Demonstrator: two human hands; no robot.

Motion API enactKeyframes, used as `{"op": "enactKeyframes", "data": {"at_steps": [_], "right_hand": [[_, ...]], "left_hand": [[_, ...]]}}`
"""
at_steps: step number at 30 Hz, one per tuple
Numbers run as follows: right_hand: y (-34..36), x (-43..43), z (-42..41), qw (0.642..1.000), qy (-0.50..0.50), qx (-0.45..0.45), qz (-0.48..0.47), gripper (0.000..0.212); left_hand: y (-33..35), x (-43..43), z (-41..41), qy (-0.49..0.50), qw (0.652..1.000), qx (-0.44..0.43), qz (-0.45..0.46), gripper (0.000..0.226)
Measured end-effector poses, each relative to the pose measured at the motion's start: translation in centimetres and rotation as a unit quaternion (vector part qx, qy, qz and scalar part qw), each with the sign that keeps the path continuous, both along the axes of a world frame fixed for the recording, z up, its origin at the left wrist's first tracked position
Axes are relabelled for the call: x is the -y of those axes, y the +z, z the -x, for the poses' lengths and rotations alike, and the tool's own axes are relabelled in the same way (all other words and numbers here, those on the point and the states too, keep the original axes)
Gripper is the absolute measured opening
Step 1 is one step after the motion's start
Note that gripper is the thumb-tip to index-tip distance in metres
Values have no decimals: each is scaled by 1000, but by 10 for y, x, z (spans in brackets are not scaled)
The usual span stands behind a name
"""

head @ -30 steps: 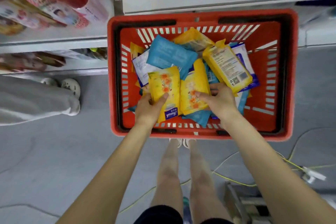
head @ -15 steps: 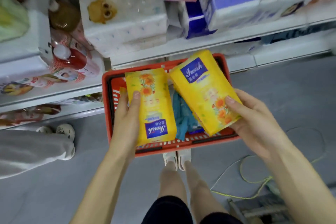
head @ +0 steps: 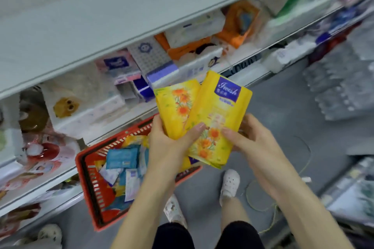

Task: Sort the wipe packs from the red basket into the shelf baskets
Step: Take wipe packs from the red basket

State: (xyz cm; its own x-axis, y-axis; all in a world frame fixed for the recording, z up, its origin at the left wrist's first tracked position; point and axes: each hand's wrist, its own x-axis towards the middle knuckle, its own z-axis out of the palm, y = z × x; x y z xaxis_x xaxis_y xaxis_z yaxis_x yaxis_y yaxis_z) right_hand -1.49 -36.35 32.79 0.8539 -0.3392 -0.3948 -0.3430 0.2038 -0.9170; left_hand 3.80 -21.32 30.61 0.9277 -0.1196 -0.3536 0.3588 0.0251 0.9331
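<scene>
Both hands grip two yellow packs overlapped in a fan: the left hand (head: 168, 145) clasps the left pack (head: 176, 107), the right hand (head: 249, 139) the right pack (head: 218, 115). They sit above open grey floor (head: 283, 107), clear of the shelf edge (head: 129, 119). Below, the red basket (head: 89, 184) holds blue and white packs (head: 121, 157).

Two yellow wipe packs (head: 212, 119), one red basket (head: 89, 180).

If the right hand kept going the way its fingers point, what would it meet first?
The right hand points left across the front yellow pack it grips; it would probably meet the left hand first, whose thumb lies close by.
</scene>
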Motion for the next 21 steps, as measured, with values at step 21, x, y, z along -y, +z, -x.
{"op": "enactKeyframes", "data": {"at_steps": [21], "right_hand": [[100,427,2,988,-30,65,136,6]], "left_hand": [[103,385,-34,-90,994,58,22,55]]}}
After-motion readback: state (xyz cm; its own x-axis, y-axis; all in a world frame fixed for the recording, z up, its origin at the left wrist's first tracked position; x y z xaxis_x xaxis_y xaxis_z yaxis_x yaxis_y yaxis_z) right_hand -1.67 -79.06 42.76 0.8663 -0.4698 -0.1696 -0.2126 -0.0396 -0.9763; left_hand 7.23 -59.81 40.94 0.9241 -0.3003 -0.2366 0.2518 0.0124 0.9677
